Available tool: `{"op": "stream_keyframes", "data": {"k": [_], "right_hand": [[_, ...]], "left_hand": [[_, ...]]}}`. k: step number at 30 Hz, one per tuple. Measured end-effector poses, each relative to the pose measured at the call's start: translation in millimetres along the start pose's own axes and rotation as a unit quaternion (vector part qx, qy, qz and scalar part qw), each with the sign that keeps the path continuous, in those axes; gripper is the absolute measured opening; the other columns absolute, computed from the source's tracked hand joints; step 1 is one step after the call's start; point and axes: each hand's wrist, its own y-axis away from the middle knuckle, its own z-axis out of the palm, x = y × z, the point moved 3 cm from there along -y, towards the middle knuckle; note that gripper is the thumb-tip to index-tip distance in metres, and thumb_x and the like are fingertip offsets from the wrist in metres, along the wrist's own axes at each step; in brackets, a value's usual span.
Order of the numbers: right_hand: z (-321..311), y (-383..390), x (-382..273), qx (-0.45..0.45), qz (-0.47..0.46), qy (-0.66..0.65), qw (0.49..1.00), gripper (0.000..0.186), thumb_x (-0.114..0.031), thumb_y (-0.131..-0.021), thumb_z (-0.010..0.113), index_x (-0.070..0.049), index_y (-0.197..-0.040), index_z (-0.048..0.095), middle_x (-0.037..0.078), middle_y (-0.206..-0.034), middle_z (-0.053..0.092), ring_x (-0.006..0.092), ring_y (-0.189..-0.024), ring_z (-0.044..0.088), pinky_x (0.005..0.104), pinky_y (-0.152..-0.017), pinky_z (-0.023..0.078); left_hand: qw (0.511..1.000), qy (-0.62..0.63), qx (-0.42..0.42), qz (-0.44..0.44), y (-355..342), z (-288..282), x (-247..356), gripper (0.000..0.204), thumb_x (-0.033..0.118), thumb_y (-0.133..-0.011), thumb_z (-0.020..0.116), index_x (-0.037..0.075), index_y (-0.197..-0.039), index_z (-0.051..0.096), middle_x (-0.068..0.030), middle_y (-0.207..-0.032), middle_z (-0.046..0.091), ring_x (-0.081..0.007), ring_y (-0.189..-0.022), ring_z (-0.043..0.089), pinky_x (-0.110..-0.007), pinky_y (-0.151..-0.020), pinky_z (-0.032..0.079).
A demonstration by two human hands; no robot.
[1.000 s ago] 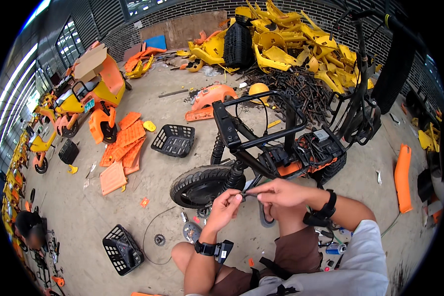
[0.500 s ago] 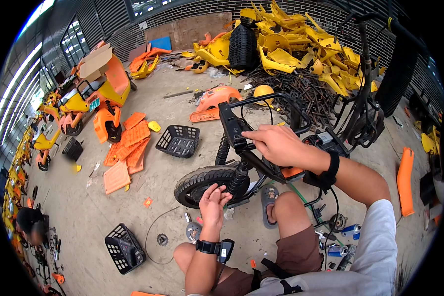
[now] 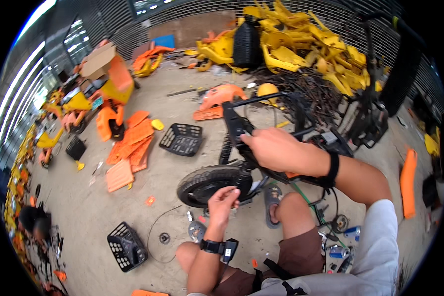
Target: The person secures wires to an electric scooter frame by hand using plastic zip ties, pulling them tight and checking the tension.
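Observation:
A stripped black scooter frame (image 3: 246, 129) stands before me, its rear wheel (image 3: 195, 187) low on the left. My right hand (image 3: 278, 150) is at the frame's tail plate (image 3: 235, 126), index finger stretched to the plate and the other fingers curled under; whether they pinch anything is hidden. Beside the near shock absorber (image 3: 243, 178) and the wheel, my left hand (image 3: 223, 202) is raised with thumb and fingertips brought together. Anything between them is too small to make out.
Black plastic baskets (image 3: 181, 139) lie on the floor, with orange panels (image 3: 130, 143) beyond. Yellow body parts (image 3: 286, 44) are heaped at the back above dark metal pieces (image 3: 301, 89). Spray cans (image 3: 339, 252) and a sprocket (image 3: 340, 223) are near my right knee. Scooters (image 3: 108, 84) stand far left.
The view has shifted slightly, moving the scene a little right. My left hand has risen slightly and its fingers have closed together more. The right hand stays at the tail plate.

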Motion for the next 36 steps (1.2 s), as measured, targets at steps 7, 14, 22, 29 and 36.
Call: {"op": "stream_keyframes", "data": {"k": [7,14,22,29,36], "right_hand": [[-14,5,29,0.046,-0.039,0.05,0.997,0.047,0.001,-0.072,0.064,-0.016,-0.114,0.073,0.006,-0.075,0.066,0.0301,-0.075,0.065,0.0414,-0.069,0.048],[6,-21,54,0.114,-0.165,0.052,0.978,0.031,0.001,-0.075,0.063,-0.007,-0.104,0.072,0.007,-0.089,0.067,0.0245,-0.087,0.063,0.038,-0.082,0.044],[3,-40,38,0.243,-0.176,0.066,0.952,0.022,-0.001,-0.07,0.071,-0.006,-0.091,0.067,0.007,-0.097,0.064,0.027,-0.098,0.061,0.0388,-0.091,0.045],[-23,-36,29,0.374,-0.139,0.011,0.917,0.02,0.0,-0.077,0.065,-0.004,-0.096,0.058,0.013,-0.098,0.063,0.0314,-0.101,0.06,0.0472,-0.1,0.043],[-2,-19,42,0.253,0.018,-0.125,0.959,0.014,-0.013,-0.085,0.059,-0.003,-0.094,0.064,0.017,-0.084,0.062,0.0378,-0.077,0.062,0.0479,-0.069,0.049]], "left_hand": [[0.996,0.014,-0.071,-0.045,-1,8,-7,0.026,0.014,-0.088,0.076,0.001,-0.11,0.069,-0.0012,-0.083,0.067,-0.0072,-0.066,0.06,-0.022,-0.059,0.05],[0.996,-0.002,-0.081,-0.036,-1,8,-1,0.025,0.015,-0.089,0.074,0.002,-0.109,0.068,0.0011,-0.079,0.064,-0.0064,-0.066,0.058,-0.022,-0.058,0.048],[0.996,-0.005,-0.084,-0.036,-1,7,0,0.025,0.015,-0.09,0.073,0.001,-0.111,0.068,0.0001,-0.083,0.066,-0.0073,-0.067,0.059,-0.022,-0.058,0.049],[0.997,0.004,-0.073,-0.019,-2,7,4,0.024,0.013,-0.09,0.072,0.0,-0.111,0.068,-0.0048,-0.087,0.069,-0.0093,-0.066,0.061,-0.024,-0.059,0.051],[0.997,0.019,-0.073,-0.028,-2,11,4,0.02,0.009,-0.091,0.069,-0.001,-0.109,0.067,-0.0067,-0.088,0.068,-0.0108,-0.065,0.061,-0.024,-0.057,0.05]]}}
